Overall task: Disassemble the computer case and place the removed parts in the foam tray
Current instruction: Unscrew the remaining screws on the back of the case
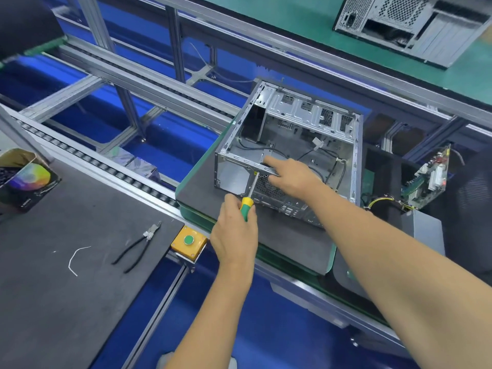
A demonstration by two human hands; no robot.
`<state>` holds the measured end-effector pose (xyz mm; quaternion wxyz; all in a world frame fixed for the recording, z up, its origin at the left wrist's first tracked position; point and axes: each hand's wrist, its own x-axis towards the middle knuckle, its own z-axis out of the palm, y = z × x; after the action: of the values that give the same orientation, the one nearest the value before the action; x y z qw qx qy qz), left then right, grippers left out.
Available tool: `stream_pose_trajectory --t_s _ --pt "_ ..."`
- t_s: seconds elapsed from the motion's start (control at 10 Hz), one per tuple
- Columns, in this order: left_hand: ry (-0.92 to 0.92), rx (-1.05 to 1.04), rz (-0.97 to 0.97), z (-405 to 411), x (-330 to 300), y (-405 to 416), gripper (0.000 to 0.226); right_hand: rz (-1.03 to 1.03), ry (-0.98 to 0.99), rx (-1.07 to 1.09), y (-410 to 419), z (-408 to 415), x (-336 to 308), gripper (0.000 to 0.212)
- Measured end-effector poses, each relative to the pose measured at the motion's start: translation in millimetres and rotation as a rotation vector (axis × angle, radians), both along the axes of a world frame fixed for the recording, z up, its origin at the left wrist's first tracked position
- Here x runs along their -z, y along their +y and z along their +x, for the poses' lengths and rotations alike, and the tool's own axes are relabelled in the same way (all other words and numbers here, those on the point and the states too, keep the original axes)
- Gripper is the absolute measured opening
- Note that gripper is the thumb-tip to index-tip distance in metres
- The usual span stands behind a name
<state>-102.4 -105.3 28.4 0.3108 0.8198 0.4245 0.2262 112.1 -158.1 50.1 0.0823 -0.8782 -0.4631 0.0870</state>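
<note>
An open silver computer case [308,121] lies on its side on a dark mat [202,187], with black cables inside. My left hand [235,230] grips a screwdriver with a green and yellow handle [246,206]; its shaft points up at the case's near frame rail. My right hand [290,177] rests on that rail [247,162], its index finger stretched along it and the other fingers curled over the edge. The screwdriver's tip meets the rail just beside my right fingers.
Black pliers [138,246] and a white cable tie [76,258] lie on the dark mat at left. A yellow box with a green button [188,241] sits by the conveyor rail. A circuit board [428,179] stands at right. Another case [410,22] sits far back.
</note>
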Motion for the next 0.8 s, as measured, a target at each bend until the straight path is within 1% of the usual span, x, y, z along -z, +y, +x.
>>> stream_pose_trajectory --t_s 0.1,0.2,0.3,0.4,0.5,0.6,0.7,0.8 --pt "-0.215 0.095 -0.480 4 7 19 0.036 0.008 -0.001 0.011 0 -1 1 0.030" --pt "-0.364 0.123 -1.498 2 6 59 0.032 0.019 0.004 0.012 0 0 2 0.030" --pt "-0.452 0.163 -1.957 -8 15 70 0.027 0.030 0.002 0.002 1 1 2 0.028" --pt "-0.357 0.143 -1.564 -4 14 60 0.040 0.033 0.016 -0.002 0 1 3 0.025" --pt "-0.364 0.084 -1.104 -1 4 53 0.037 0.027 0.020 0.007 0 1 3 0.024" --pt "-0.049 0.093 -0.366 -8 -8 46 0.028 0.022 0.017 0.011 1 0 2 0.025" --pt "0.181 0.042 0.276 -11 -11 30 0.029 0.017 0.015 0.005 0 0 2 0.024" --pt "0.083 0.128 -0.012 -6 1 29 0.037 -0.001 0.013 0.016 1 0 2 0.025"
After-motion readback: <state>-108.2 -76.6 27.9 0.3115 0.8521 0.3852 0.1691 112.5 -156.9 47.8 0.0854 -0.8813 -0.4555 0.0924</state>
